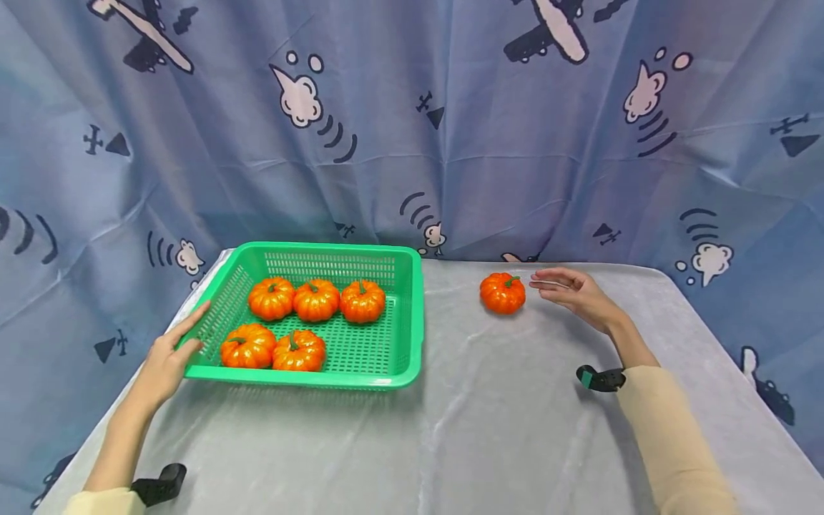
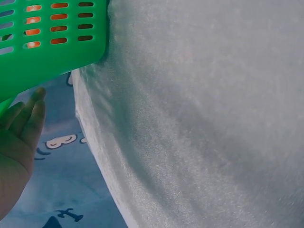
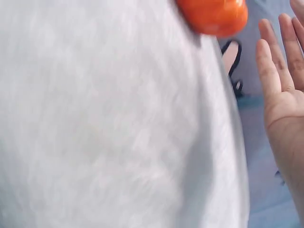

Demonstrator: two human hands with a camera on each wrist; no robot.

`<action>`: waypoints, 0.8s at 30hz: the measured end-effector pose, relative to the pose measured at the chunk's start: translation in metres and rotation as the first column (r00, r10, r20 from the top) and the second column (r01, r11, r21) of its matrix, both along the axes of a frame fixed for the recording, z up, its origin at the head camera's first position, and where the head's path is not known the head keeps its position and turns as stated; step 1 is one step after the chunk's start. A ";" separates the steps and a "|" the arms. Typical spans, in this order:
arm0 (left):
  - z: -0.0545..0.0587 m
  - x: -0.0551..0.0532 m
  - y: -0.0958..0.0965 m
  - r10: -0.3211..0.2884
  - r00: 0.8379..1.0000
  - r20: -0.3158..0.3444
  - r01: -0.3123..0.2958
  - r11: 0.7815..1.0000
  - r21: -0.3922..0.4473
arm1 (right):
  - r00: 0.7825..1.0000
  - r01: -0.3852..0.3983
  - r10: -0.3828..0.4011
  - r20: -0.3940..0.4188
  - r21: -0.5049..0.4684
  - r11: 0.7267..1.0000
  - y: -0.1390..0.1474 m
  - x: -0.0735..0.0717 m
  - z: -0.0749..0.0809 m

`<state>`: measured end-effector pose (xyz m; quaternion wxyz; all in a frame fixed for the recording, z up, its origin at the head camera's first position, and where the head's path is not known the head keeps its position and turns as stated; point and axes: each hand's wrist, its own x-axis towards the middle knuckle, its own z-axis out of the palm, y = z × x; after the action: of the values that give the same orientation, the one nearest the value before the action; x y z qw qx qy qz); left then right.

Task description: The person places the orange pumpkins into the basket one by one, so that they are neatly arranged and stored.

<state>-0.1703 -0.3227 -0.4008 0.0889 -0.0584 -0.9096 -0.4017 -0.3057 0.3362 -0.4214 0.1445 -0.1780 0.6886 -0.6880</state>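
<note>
A green plastic basket [image 1: 417,315] holds several small orange pumpkins, three in the back row [image 1: 316,300] and two at the front left [image 1: 248,346]. My left hand [image 1: 164,361] grips the basket's left rim, its thumb over the top. In the left wrist view, the other fingers [image 2: 31,121] extend below the basket's slotted wall [image 2: 61,52]. One more pumpkin [image 1: 503,293] with a green stem sits by itself on the table, right of the basket. Just right of it is my right hand [image 1: 576,293], its fingers extended toward the pumpkin and holding nothing.
A whitish cloth covers the table [image 1: 502,429]. Behind it hangs a blue curtain [image 1: 386,129] printed with planes and clouds. Black wrist cameras [image 1: 601,378] are strapped at both sleeves. The basket stands at the table's left edge.
</note>
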 end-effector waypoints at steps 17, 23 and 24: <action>-0.001 -0.001 0.000 0.005 1.000 -0.016 -0.005 1.000 0.006 | 0.998 0.031 -0.032 0.059 0.023 0.999 0.017 -0.014 -0.038; -0.002 0.000 0.002 -0.015 1.000 -0.027 0.016 1.000 0.007 | 0.996 -0.024 0.021 0.084 0.035 0.999 0.010 -0.027 -0.042; -0.002 0.000 0.002 -0.016 1.000 -0.027 0.016 1.000 0.010 | 0.996 -0.036 0.032 0.085 0.045 0.998 0.008 -0.029 -0.042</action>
<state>-0.1701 -0.3209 -0.4028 0.0982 -0.0708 -0.9058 -0.4060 -0.3352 0.3443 -0.4632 0.1894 -0.1571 0.6946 -0.6760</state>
